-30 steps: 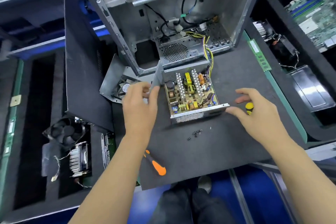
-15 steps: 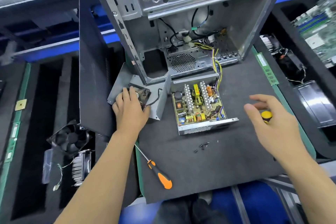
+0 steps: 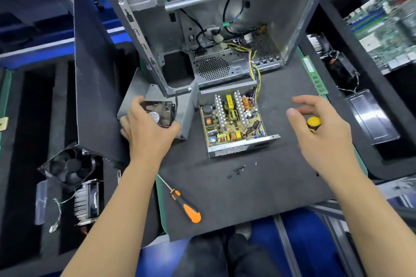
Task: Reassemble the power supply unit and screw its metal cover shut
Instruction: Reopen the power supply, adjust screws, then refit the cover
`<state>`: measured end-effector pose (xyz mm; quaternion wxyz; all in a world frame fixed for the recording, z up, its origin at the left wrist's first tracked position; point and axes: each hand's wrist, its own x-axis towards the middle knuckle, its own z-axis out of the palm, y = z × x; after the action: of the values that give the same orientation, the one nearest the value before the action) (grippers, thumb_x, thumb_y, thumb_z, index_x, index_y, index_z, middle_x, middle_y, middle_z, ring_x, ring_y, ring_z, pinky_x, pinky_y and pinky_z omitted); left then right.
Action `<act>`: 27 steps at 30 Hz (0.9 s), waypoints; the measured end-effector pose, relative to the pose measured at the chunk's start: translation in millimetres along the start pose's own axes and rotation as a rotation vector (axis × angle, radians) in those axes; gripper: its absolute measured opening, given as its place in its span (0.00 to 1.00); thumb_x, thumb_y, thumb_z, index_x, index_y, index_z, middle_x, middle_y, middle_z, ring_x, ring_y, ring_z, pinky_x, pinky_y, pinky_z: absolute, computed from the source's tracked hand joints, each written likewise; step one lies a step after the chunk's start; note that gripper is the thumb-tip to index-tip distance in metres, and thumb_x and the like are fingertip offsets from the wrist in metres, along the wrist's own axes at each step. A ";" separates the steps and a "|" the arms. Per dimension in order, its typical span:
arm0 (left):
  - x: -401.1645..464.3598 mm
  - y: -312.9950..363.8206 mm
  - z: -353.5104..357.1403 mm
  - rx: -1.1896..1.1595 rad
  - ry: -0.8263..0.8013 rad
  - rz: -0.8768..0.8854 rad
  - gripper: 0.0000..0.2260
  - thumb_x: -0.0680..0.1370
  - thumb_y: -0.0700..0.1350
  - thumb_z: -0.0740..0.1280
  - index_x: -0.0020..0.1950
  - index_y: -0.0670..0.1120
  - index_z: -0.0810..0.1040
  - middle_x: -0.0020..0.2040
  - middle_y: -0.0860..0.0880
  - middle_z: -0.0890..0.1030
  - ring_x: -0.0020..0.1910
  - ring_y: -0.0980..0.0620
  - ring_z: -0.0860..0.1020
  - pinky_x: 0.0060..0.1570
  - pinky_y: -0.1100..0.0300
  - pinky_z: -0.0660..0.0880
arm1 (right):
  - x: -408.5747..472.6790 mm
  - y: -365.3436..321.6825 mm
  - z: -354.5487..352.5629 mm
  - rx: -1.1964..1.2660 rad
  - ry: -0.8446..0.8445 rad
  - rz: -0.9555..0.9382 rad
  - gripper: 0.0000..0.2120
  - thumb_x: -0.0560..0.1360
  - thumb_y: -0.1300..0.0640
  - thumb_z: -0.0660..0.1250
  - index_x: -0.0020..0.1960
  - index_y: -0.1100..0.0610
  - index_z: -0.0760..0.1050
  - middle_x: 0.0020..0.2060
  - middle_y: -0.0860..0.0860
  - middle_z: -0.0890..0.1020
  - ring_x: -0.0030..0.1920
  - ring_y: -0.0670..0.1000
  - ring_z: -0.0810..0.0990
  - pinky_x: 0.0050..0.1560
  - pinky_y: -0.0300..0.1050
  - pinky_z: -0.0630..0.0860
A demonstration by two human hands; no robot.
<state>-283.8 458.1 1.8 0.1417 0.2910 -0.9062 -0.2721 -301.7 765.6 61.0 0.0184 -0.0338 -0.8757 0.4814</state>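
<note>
I find the open power supply unit (image 3: 234, 122) on the dark mat of the tabletop (image 3: 247, 191), directly in front of the upright computer case (image 3: 225, 29), its circuit board exposed. It lies between my two hands, touched by neither. My left hand (image 3: 146, 132) is just left of it, fingers (image 3: 135, 103) curled round a small black fan (image 3: 161, 113) that sits inside the detached metal cover (image 3: 144, 94); the thumb wraps the fan's near edge. The cover lies beside the unit's left wall, open side up. My right hand (image 3: 319, 137) hovers right of the unit, fingers loosely spread and holding nothing. A yellow-capped screwdriver handle (image 3: 313, 124) shows just beyond that hand; I cannot tell whether the palm touches it.

The unit's long axis runs from the case toward me, slightly skewed, with the perforated end panel facing me and the yellow wire bundle (image 3: 255, 67) leaving the far right corner into the case.

Loose black screws (image 3: 237, 170) lie on the mat just in front of the unit. An orange-handled screwdriver (image 3: 188, 208) lies nearer me, tip toward my left forearm. A black side panel (image 3: 94, 87) stands left of the cover. A second fan (image 3: 67, 166) and a heatsink (image 3: 86, 201) rest in the foam tray at left; a motherboard (image 3: 387, 29) sits far right.
</note>
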 end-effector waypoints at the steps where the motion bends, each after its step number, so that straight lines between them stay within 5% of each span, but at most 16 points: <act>1: -4.5 4.2 -6.5 -0.053 0.051 0.030 0.40 0.62 0.52 0.76 0.70 0.46 0.63 0.65 0.44 0.69 0.62 0.40 0.65 0.61 0.51 0.62 | -0.5 -7.0 1.1 0.015 -0.006 -0.009 0.07 0.78 0.48 0.66 0.56 0.40 0.75 0.44 0.35 0.80 0.34 0.45 0.77 0.38 0.37 0.71; 6: -28.6 38.7 -31.2 -0.236 0.169 0.295 0.45 0.64 0.51 0.78 0.76 0.44 0.62 0.65 0.45 0.61 0.65 0.52 0.60 0.70 0.64 0.59 | -2.6 -55.4 19.1 0.086 -0.144 -0.107 0.13 0.72 0.39 0.69 0.56 0.40 0.75 0.43 0.32 0.82 0.39 0.38 0.78 0.39 0.28 0.69; 10: -53.4 74.9 -23.1 -0.296 0.042 0.431 0.39 0.64 0.49 0.80 0.71 0.43 0.70 0.63 0.44 0.62 0.68 0.45 0.62 0.70 0.50 0.66 | 2.6 -76.3 39.6 0.181 -0.398 -0.007 0.28 0.63 0.32 0.72 0.62 0.33 0.73 0.47 0.38 0.83 0.34 0.39 0.79 0.36 0.40 0.78; 12: -62.9 86.4 -16.7 -0.349 -0.041 0.424 0.36 0.63 0.48 0.80 0.68 0.44 0.72 0.64 0.45 0.61 0.68 0.46 0.62 0.68 0.46 0.68 | 5.7 -76.4 43.9 0.245 -0.416 0.030 0.25 0.64 0.40 0.78 0.59 0.33 0.76 0.47 0.44 0.82 0.31 0.40 0.78 0.30 0.37 0.76; 17: -60.7 87.9 -12.3 -0.468 -0.370 0.402 0.36 0.64 0.53 0.80 0.69 0.48 0.70 0.69 0.52 0.64 0.71 0.54 0.63 0.71 0.60 0.63 | 21.8 -61.6 38.7 0.172 -0.326 -0.014 0.12 0.68 0.53 0.78 0.48 0.42 0.82 0.40 0.44 0.83 0.31 0.46 0.77 0.34 0.46 0.78; 20: -45.8 83.4 -18.0 -0.509 -0.326 0.427 0.20 0.77 0.43 0.70 0.69 0.47 0.74 0.61 0.54 0.76 0.60 0.61 0.74 0.62 0.68 0.69 | 33.6 -55.9 31.0 0.186 -0.338 -0.024 0.13 0.67 0.56 0.80 0.46 0.42 0.81 0.40 0.50 0.83 0.27 0.49 0.74 0.29 0.46 0.77; 23: -32.0 79.3 -23.0 -0.455 -0.316 0.430 0.18 0.80 0.36 0.67 0.69 0.46 0.76 0.54 0.51 0.77 0.53 0.58 0.76 0.56 0.66 0.72 | 41.9 -53.2 26.5 0.107 -0.348 -0.056 0.15 0.64 0.53 0.82 0.44 0.42 0.80 0.43 0.47 0.82 0.32 0.46 0.76 0.33 0.48 0.80; 27: -28.3 69.0 -26.5 -0.439 -0.347 0.450 0.17 0.80 0.34 0.67 0.68 0.44 0.77 0.57 0.47 0.77 0.52 0.65 0.74 0.55 0.74 0.68 | 50.7 -38.7 17.2 0.099 -0.284 -0.082 0.06 0.72 0.55 0.76 0.41 0.45 0.80 0.40 0.45 0.84 0.30 0.44 0.76 0.31 0.41 0.76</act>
<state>-281.6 511.5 60.2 0.1015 -0.0036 -0.8780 -0.4677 -354.9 734.3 84.4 -0.0845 0.0714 -0.8454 0.5226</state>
